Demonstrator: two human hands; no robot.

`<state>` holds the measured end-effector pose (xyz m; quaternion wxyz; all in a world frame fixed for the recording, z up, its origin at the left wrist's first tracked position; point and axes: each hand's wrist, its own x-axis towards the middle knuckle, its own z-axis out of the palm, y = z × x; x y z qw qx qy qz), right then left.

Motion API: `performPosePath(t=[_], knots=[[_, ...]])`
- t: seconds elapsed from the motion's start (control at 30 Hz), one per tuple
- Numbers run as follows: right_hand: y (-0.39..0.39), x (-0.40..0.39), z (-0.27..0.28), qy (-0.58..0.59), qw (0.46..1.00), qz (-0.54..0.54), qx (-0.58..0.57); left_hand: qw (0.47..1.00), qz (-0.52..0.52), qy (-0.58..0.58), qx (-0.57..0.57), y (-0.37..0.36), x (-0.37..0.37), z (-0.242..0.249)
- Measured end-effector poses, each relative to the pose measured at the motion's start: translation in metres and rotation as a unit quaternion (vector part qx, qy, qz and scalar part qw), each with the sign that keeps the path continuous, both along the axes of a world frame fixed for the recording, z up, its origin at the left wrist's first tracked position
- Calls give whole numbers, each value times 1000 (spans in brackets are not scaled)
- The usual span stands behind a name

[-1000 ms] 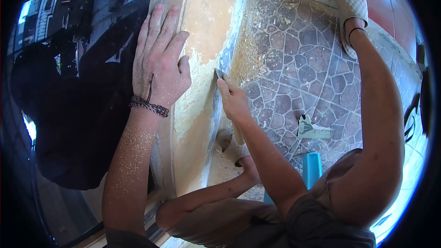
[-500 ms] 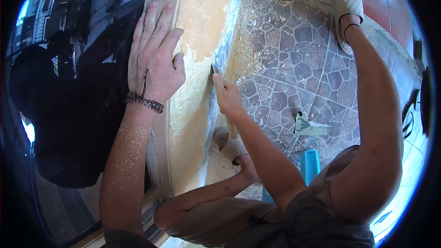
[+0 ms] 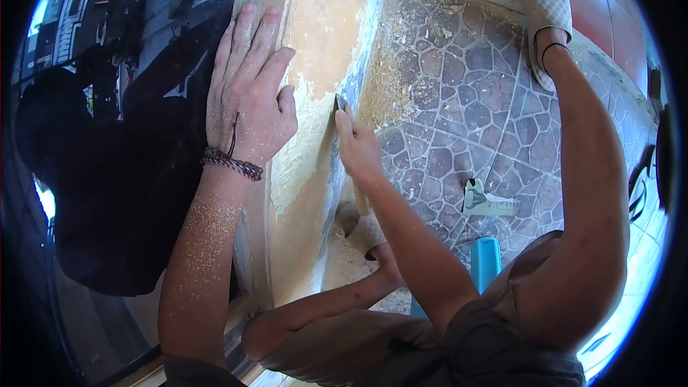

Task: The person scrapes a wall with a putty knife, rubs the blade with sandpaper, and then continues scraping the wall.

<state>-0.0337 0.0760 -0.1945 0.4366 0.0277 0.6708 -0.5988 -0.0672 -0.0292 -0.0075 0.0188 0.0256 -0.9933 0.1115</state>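
Observation:
My left hand (image 3: 251,97) lies flat with fingers stretched on the window frame (image 3: 276,7), beside the dark glass (image 3: 172,50). Pale flakes cover its forearm. My right hand (image 3: 358,147) is closed around the handle of a scraper (image 3: 340,103). The scraper's dark blade touches the wall (image 3: 308,143) near its outer edge, where the paint is patchy and pale plaster shows. Part of the handle comes out below my right hand.
Paint flakes (image 3: 394,79) lie along the wall's foot on the stone-patterned floor (image 3: 502,100). A torn piece of printed card (image 3: 489,203) and a blue-green object (image 3: 486,261) are near my legs. My sandalled foot (image 3: 546,7) stands at the upper right.
The whole view has shifted slightly, so most things appear a little further right. My right hand still holds the scraper at the wall, and my left hand stays on the frame.

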Motion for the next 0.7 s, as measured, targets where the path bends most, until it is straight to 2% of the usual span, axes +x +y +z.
performPosePath(t=[0.13,0.3,0.43,0.53,0.63,0.7], knots=[[5,1,8,-41,996,69,34,1000,1,5,5,0,-1,1],[3,-7,-2,-65,996,53,11,1000,-3,-3,-1,0,0,1],[16,8,18,-21,995,90,37,1000,1,1,7,0,-1,0],[13,12,7,46,999,4,-19,1000,3,-3,1,0,0,1],[18,5,24,-93,992,83,30,1000,-2,-1,-2,0,0,-1],[17,12,20,-37,999,21,5,1000,-3,5,4,-1,1,-1]])
